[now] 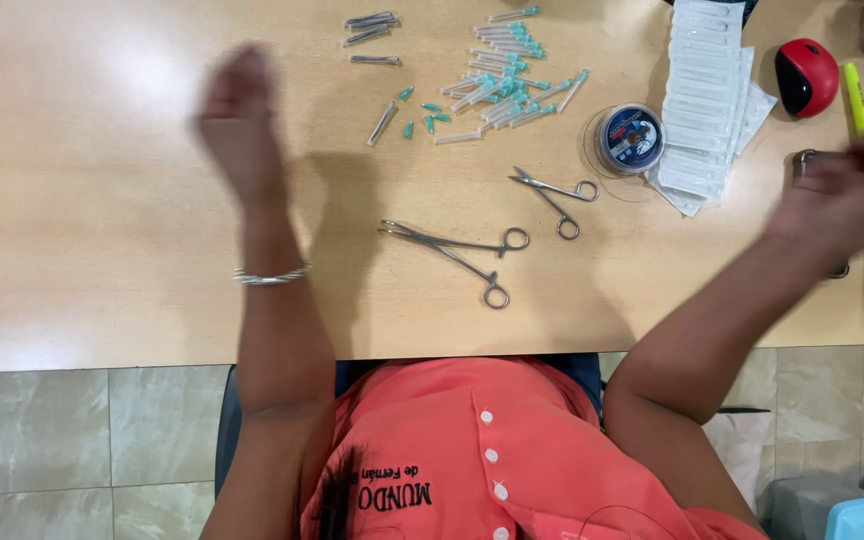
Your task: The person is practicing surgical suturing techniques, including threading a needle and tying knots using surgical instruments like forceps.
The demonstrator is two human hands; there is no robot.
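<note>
From my feed, the widest open stretch of the desk (82, 250) lies around and below the left hand (240, 120), bare wood out to the near edge. Mid-desk, the long forceps (452, 255) and the smaller scissors (555, 197) lie in the path between the two arms. Behind them the scatter of capped needles (497, 75) blocks the far middle. Toward the right hand (847, 195) it is crowded: a round spool (630, 138), stacked sterile packets (704, 100), a red ball-shaped object (805, 77) and a yellow marker (856, 98).
</note>
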